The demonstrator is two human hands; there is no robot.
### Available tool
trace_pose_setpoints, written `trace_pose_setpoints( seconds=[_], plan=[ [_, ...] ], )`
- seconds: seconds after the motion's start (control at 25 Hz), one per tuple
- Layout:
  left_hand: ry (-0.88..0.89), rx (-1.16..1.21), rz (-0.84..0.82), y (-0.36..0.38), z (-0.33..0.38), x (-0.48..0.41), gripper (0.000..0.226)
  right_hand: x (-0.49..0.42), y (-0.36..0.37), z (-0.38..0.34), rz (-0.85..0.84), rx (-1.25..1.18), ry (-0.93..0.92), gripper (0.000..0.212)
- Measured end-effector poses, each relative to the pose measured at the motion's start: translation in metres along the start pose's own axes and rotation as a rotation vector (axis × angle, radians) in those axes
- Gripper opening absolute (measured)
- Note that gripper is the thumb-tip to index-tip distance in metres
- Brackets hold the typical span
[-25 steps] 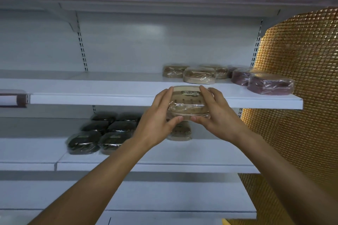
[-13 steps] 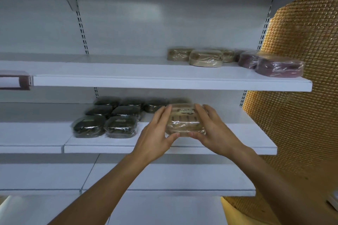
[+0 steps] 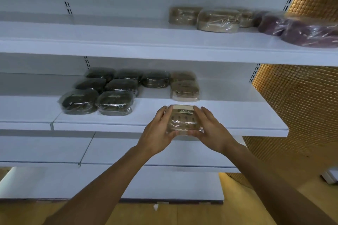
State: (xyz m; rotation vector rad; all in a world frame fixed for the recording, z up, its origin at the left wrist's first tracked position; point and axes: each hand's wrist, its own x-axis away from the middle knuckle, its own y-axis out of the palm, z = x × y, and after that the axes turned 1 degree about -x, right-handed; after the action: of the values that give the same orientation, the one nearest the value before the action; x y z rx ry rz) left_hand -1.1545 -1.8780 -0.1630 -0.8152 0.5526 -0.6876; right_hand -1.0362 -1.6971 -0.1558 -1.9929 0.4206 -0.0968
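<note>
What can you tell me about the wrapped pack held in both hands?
The pack is tan with rounded corners, sealed in crinkled clear film. A pale label strip with dark print, too small to read, runs along its far edge, and dark marks show through the top. It lies about flat over the front edge of the middle shelf; whether it rests there I cannot tell. The left hand and right hand grip its two ends, thumbs at the near edge.
</note>
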Motion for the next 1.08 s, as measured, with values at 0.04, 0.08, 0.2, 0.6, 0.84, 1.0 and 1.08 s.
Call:
trace_pose_setpoints(
  seconds=[0.04,0.08,0.2,0.6,0.84,1.0,1.08],
  plan=[
    [-0.011,-0.004,-0.008,0.005,-0.003,-0.004,0.087,-0.004,0.004,0.005,-0.009,0.001,0.007,0.082],
    [-0.021,-0.009,-0.015,0.009,-0.006,-0.008,0.087,-0.008,0.009,0.009,-0.016,0.003,0.013,0.082],
    [-0.049,-0.032,-0.034,0.022,-0.019,-0.020,0.086,-0.020,0.020,0.020,-0.022,0.016,0.006,0.079],
    [-0.073,-0.124,-0.010,0.040,-0.041,-0.072,0.083,-0.068,0.036,0.040,0.039,-0.065,0.021,0.073],
    [-0.093,-0.174,-0.009,0.041,-0.043,-0.095,0.081,-0.094,0.039,0.049,0.023,-0.087,0.044,0.075],
    [-0.100,-0.172,-0.022,0.041,-0.045,-0.094,0.081,-0.097,0.042,0.053,0.033,-0.108,0.040,0.078],
    [-0.115,-0.149,-0.033,0.038,-0.043,-0.093,0.082,-0.095,0.041,0.049,0.034,-0.108,0.053,0.079]
  ],
)
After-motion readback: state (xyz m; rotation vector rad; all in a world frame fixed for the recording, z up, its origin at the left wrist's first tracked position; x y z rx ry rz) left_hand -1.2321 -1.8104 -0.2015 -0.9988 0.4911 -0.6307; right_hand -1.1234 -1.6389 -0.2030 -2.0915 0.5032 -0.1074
